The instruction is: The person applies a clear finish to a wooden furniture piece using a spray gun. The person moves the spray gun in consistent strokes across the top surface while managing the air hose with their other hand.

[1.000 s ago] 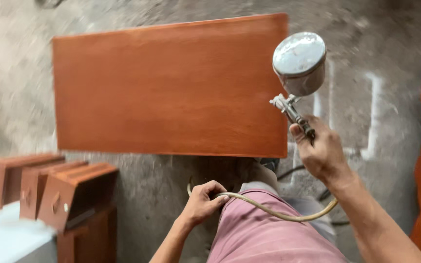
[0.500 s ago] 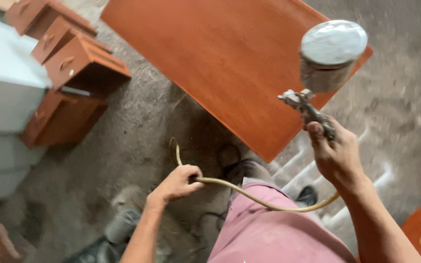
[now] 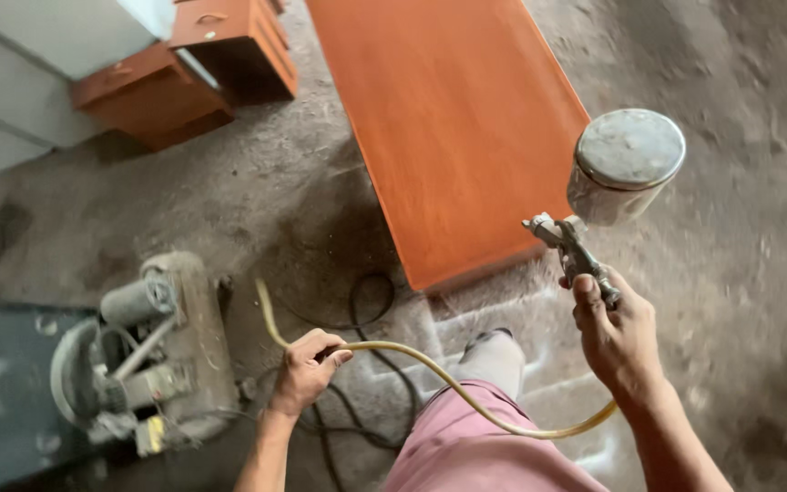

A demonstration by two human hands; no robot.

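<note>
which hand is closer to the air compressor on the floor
Left. The left hand, gripping the yellow hose, is just right of the compressor. The right hand holds the spray gun far across.

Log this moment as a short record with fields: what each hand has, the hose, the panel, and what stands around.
right hand: grips the handle of a spray gun, its metal cup on top
left hand: closed around a yellowish hose
hose: runs from the left hand across the lap to below the right hand
panel: orange-brown board, lying flat above the dusty floor
left side: a small compressor
top left: brown drawer boxes
</note>
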